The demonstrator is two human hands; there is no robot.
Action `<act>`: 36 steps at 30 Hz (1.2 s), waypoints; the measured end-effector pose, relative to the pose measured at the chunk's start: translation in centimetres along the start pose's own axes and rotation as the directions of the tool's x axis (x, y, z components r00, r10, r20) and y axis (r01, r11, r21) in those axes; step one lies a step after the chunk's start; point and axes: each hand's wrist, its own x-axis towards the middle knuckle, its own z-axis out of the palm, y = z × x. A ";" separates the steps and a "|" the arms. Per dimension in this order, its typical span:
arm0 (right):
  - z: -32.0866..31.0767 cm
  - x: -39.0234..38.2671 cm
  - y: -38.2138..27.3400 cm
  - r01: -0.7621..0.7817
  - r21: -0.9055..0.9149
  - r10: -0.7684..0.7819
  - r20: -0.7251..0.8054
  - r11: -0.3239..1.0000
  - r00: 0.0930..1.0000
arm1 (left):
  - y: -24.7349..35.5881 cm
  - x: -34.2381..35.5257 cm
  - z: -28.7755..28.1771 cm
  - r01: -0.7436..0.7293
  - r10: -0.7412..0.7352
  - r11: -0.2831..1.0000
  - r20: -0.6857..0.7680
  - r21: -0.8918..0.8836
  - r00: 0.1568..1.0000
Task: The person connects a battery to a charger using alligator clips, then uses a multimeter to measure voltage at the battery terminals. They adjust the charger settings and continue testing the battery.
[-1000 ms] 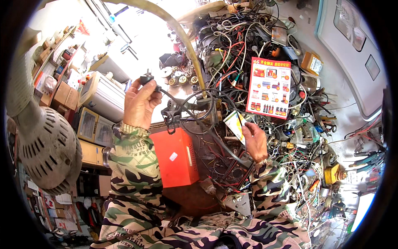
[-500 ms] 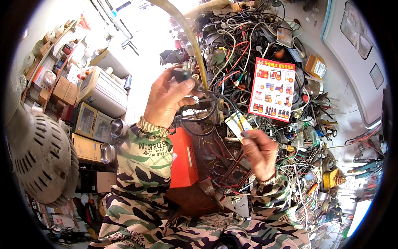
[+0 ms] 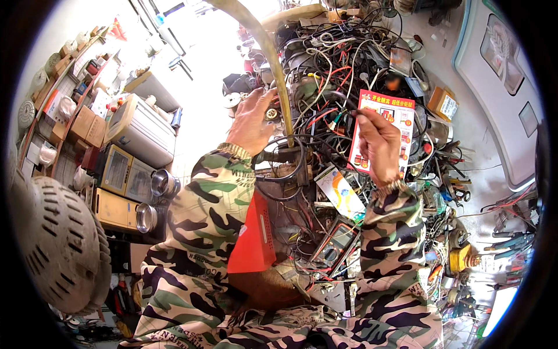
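Note:
My left hand (image 3: 253,121) is back side up at the left of a curved yellowish tube (image 3: 278,75). Its fingers stretch forward over the bench clutter, close to a small round brass-coloured part (image 3: 271,114). The thumb is mostly hidden. With fingers closed in a pinch, my right hand (image 3: 379,142) holds the thin dark end of what looks like a black cable (image 3: 353,113). This hand is in front of a red-and-white printed flyer (image 3: 363,125) and covers part of it. Loops of black cable (image 3: 303,158) hang between my two hands.
A tangled heap of cables (image 3: 325,43) covers the far bench. Nearer lie a multimeter (image 3: 336,241), a yellow-and-white card (image 3: 340,191) and a red box (image 3: 251,241). At left are a fan-like slotted housing (image 3: 61,241) and metal bowls (image 3: 147,217). A cardboard box (image 3: 443,103) stands at right.
My right hand has moved up and away from me, onto the flyer. My left hand has turned over and shifted slightly right; the dark piece it held is out of sight.

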 end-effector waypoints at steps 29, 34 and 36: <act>5.0 -24.9 9.0 -0.417 -0.200 0.462 0.422 0.887 0.780 | 9.3 -36.0 5.8 0.695 -0.085 0.587 0.822 -0.415 0.563; 0.4 -30.0 11.1 -0.547 -0.149 0.565 0.297 0.823 0.769 | 9.4 -37.4 8.4 0.456 0.050 0.774 0.761 -0.439 0.646; -1.7 -30.8 10.4 -0.579 -0.149 0.597 0.228 0.802 0.769 | 9.7 -37.4 8.5 0.404 0.074 0.785 0.718 -0.469 0.692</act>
